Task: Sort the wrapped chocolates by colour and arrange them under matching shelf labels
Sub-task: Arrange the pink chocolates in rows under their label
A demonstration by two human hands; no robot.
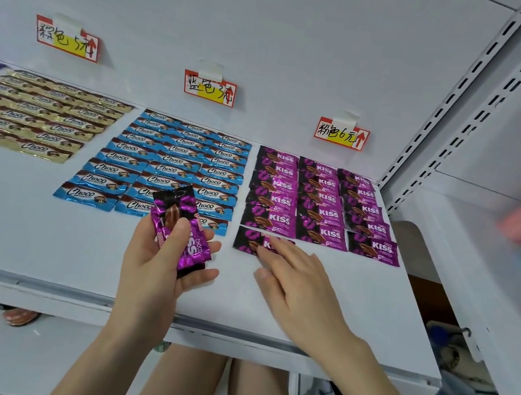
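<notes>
Forearms: both of mine come up from 6 o'clock, over the front edge of the shelf.
Shelf (36, 234): white and flat, it carries three sorted blocks of chocolates.
Gold block (30, 115): at 10 o'clock from my left grip, well apart from it.
Blue block (167, 167): at 12 o'clock from my left grip, its front row partly hidden behind what I hold.
Purple block (321, 201): three columns at 1 o'clock from my right grip.
Left grip (157, 259): clenched on a purple bar (181, 232), thumb on its face, fingers beneath; whether more bars sit stacked under it I cannot tell.
Right grip (300, 281): released, its straight fingers lie on a loose bar (249, 240).
Loose bar: flat on the shelf, just in front of the purple block's left column.
Handling: I judge each bar light and thin, its foil slick and crinkly, and the chocolate likely to snap if bent. Best pinched by the long edges at mid-length, not by the crimped ends.
Look: glossy purple wrapper, black ends, white KISS lettering, a brown chocolate pictured.
Purple block's label (341, 134): on the back wall at 12 o'clock above that block, red-edged, handwritten.
</notes>
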